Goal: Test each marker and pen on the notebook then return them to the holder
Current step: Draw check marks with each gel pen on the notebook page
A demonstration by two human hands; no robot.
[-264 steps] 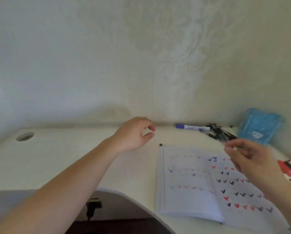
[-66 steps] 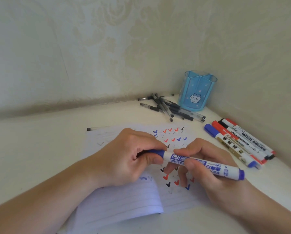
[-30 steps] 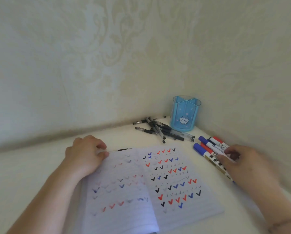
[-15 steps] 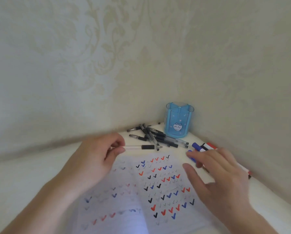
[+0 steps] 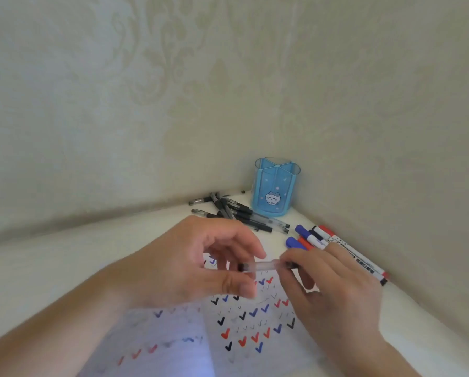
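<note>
Above the open notebook point(image 5: 255, 330), both hands hold one clear-barrelled pen point(image 5: 263, 265) level. My left hand point(image 5: 200, 265) pinches its left end between thumb and fingers. My right hand point(image 5: 328, 289) pinches its right, dark end. The page is covered in red, blue and black tick marks. The blue pen holder point(image 5: 275, 186), with a cat drawn on it, stands in the wall corner and looks empty. A pile of black pens point(image 5: 236, 212) lies to its left. Several whiteboard markers point(image 5: 323, 239) lie along the right wall.
The white desk point(image 5: 64, 254) runs into a corner between two pale patterned walls point(image 5: 146, 104). The markers sit close to the right wall, partly behind my right hand. The notebook fills the near middle of the desk.
The left hand lifted a thin pen off the desk and brought it over the notebook. The right hand left the markers and took hold of the pen's other end.
</note>
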